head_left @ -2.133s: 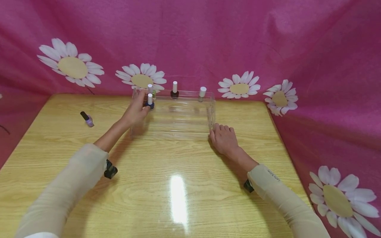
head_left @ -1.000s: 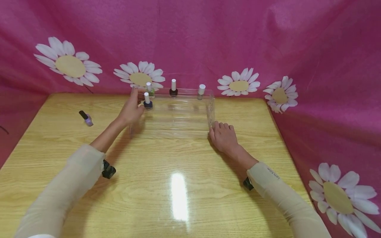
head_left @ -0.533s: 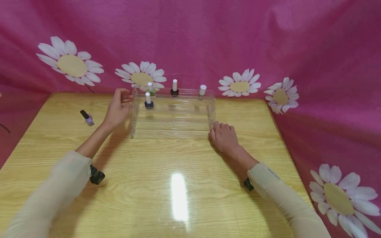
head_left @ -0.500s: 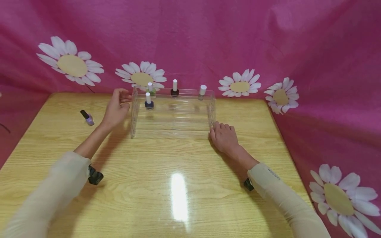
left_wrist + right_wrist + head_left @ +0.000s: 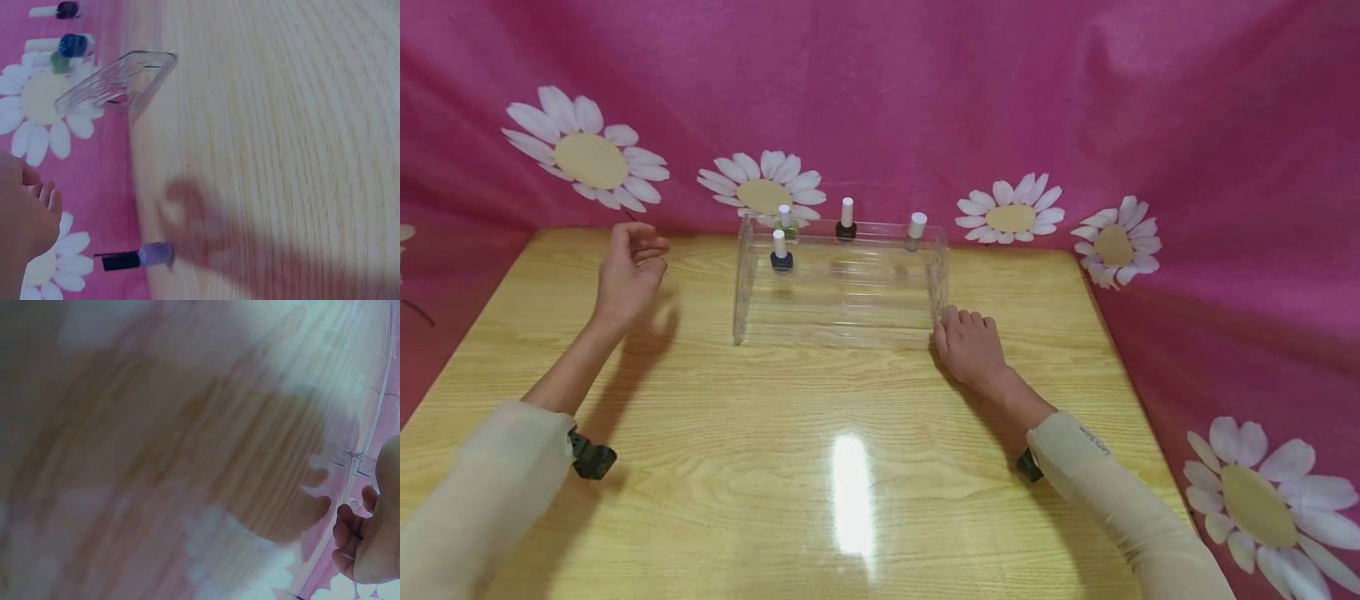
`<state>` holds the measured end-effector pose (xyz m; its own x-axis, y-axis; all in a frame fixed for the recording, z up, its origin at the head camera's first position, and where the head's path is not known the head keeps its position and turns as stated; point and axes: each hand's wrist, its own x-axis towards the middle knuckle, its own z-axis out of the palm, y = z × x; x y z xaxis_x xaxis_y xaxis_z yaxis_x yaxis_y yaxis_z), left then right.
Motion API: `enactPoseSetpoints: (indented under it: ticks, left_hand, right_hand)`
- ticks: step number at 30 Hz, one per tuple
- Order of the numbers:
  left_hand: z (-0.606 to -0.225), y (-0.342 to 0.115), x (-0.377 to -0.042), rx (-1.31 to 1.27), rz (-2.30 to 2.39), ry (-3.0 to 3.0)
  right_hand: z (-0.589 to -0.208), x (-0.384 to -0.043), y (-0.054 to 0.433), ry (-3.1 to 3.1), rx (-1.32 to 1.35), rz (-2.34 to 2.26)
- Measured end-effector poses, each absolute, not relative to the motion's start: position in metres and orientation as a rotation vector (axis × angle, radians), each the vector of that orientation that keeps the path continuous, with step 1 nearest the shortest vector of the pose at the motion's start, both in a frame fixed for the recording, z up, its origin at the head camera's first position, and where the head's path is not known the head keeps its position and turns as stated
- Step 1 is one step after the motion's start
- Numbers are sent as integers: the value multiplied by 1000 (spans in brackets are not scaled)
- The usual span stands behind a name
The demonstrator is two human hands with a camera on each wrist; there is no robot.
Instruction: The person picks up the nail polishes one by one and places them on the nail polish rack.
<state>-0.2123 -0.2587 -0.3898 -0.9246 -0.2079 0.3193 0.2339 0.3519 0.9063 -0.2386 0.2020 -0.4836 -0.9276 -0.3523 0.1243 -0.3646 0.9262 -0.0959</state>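
My left hand [image 5: 631,275] is over the left part of the table, holding nothing, its fingers loosely bent. In the left wrist view, a lilac nail polish bottle [image 5: 156,253] with a black cap lies on its side near this hand [image 5: 31,215]; in the head view the hand hides it. My right hand [image 5: 972,348] grips the front right corner of a clear tiered rack [image 5: 842,337], fingers curled. On the rack's upper tiers stand a dark blue polish bottle [image 5: 781,262], a green one [image 5: 787,227], a near-black one [image 5: 846,230] and a pale one [image 5: 914,242], all white-capped.
The rack stands toward the back of a wood-grain table [image 5: 760,467]. Behind and at the sides hangs a pink cloth [image 5: 887,100] printed with large white daisies. A bright light reflection [image 5: 852,496] lies on the table's front middle.
My left hand has let go of the dark blue bottle, leaving it standing on the rack, and has moved left over the lilac bottle. The right hand has stayed at the rack's corner.
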Motion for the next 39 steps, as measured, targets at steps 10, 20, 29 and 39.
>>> enactPoseSetpoints:
  ticks: [10, 20, 29, 39]
  left_hand:
    - [-407, -297, -209, 95, -1245, -2405]
    - [-422, -322, -204, 231, -1282, -2513]
    - [-434, -329, -203, 242, -1290, -2671]
    - [-437, -329, -206, 423, -1295, -2751]
  right_hand:
    - [-485, -240, 203, -2974, 572, 196]
    - [-483, -239, 202, -2965, 558, 205]
    - [-483, -239, 202, -2964, 553, 208]
    - [-484, -238, 201, -2954, 557, 210]
